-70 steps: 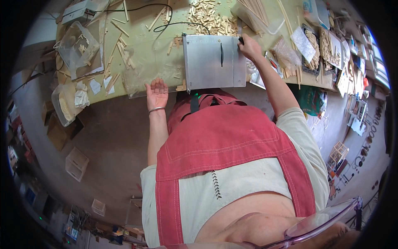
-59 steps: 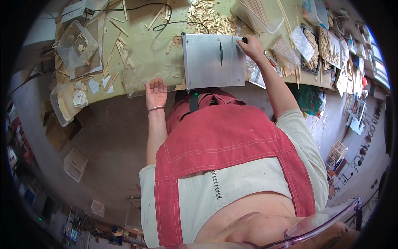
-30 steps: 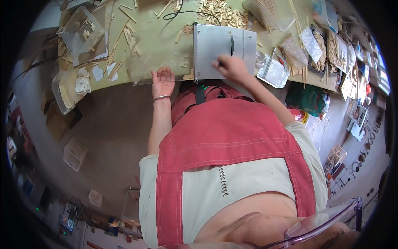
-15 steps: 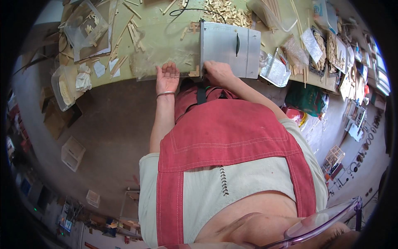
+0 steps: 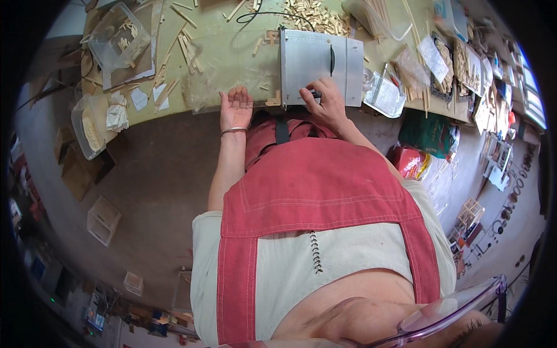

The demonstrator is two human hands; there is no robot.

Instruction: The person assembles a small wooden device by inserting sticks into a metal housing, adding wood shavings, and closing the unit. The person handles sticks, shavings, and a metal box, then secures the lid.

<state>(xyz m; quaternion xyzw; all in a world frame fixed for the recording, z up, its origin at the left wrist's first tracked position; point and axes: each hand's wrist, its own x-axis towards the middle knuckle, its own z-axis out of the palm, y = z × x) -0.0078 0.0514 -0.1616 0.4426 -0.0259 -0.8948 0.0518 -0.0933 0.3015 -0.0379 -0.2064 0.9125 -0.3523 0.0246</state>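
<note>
My left hand (image 5: 237, 105) rests palm up at the front edge of the workbench, fingers slightly curled and apart, holding nothing. My right hand (image 5: 331, 105) is over the near part of a flat silver metal plate (image 5: 307, 64). Its thumb and forefinger are closed on a small black object (image 5: 315, 94), whose kind I cannot make out. The plate has a dark narrow slot (image 5: 332, 61) farther back. Between the hands, small wooden pieces (image 5: 272, 98) lie at the plate's near left corner. A clear sheet (image 5: 223, 69) covers the bench beside the plate.
A heap of small wood pieces (image 5: 319, 16) lies behind the plate, near a black cable (image 5: 261, 14). Wood strips (image 5: 187, 51) and a clear plastic bin (image 5: 119, 37) stand left. At right are a silver tray (image 5: 384, 95), bubble wrap (image 5: 406, 64) and baskets of sticks.
My right hand has moved right and slightly forward from the plate's near left corner, and a black object now shows in its fingers. My left hand has hardly moved.
</note>
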